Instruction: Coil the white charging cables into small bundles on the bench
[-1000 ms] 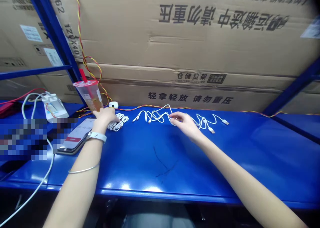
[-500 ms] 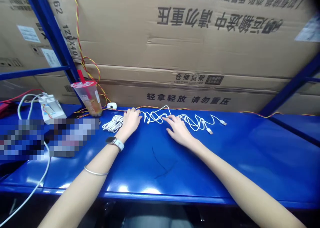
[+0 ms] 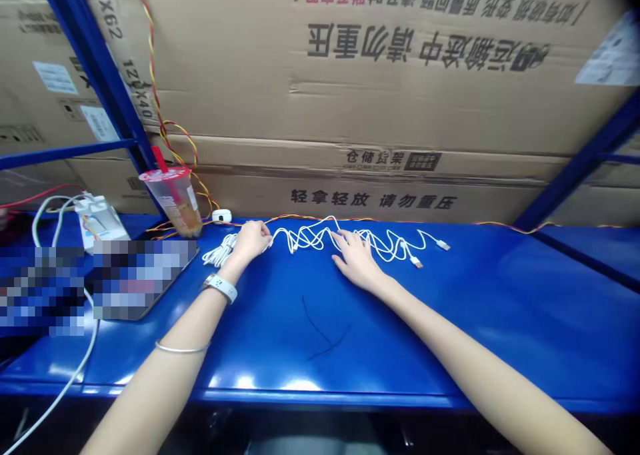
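Note:
Tangled white USB cables (image 3: 306,238) lie along the back of a blue metal shelf (image 3: 425,335). My left hand (image 3: 251,240) is closed at their left end, with one cable's tip showing at its fingertips. Flat over the middle of the tangle rests my right hand (image 3: 358,260), fingers apart and touching the cables. Two USB plugs, one of them a white-and-metal plug (image 3: 416,262), point to the right beyond that hand. Beside my left wrist sits a coiled white cable bundle (image 3: 216,252), partly covered by the hand.
A drink cup (image 3: 179,205) with a red straw stands back left, near a white earbud case (image 3: 221,215). Further left are a white box-shaped device (image 3: 103,222) and a blurred flat item (image 3: 145,282). Cardboard boxes (image 3: 350,115) rise behind; blue posts (image 3: 575,162) flank the shelf.
My left hand has moved slightly left and its fingers have closed on a cable end, drawing that end along. My right hand has stayed on the cables. The view has shifted a little.

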`<state>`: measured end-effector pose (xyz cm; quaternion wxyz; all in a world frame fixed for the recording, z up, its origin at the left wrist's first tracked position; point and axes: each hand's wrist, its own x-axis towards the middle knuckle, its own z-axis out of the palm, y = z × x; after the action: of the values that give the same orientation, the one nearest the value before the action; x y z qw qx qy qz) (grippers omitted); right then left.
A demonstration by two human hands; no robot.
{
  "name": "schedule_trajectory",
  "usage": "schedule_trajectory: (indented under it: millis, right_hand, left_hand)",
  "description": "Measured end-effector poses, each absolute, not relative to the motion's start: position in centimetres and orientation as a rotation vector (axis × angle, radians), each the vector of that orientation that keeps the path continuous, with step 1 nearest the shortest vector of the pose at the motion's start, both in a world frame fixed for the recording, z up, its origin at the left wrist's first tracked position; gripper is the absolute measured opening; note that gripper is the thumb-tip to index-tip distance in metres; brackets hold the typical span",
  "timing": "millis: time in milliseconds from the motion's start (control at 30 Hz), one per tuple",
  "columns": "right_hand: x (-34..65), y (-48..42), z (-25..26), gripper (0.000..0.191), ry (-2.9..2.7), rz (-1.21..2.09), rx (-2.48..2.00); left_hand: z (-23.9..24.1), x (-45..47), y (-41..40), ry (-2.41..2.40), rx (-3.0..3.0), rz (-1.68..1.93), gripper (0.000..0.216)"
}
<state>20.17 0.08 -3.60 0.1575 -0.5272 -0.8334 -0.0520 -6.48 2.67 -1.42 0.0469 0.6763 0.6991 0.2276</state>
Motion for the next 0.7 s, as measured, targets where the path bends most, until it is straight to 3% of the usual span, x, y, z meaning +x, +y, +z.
schedule_trajectory:
  millis: [233, 467, 700]
  right_hand:
    - [20.3, 0.3, -3.5, 0.052, -2.348, -0.085, -1.472]
    - [20.2, 0.1, -3.5, 0.053, -2.461, -0.228, -1.369]
    - [19.5, -0.2, -3.3, 0.023, -2.513, -0.274, -1.168]
  left_hand:
    - [-2.7, -6.5, 3.2, 2.138, 2.066, 0.642, 0.006]
    - [-0.8, -6.2, 2.6, 2.011, 1.941, 0.933, 0.008]
    - [-0.8, -2.6, 1.5, 1.343, 1.174, 1.189, 0.011]
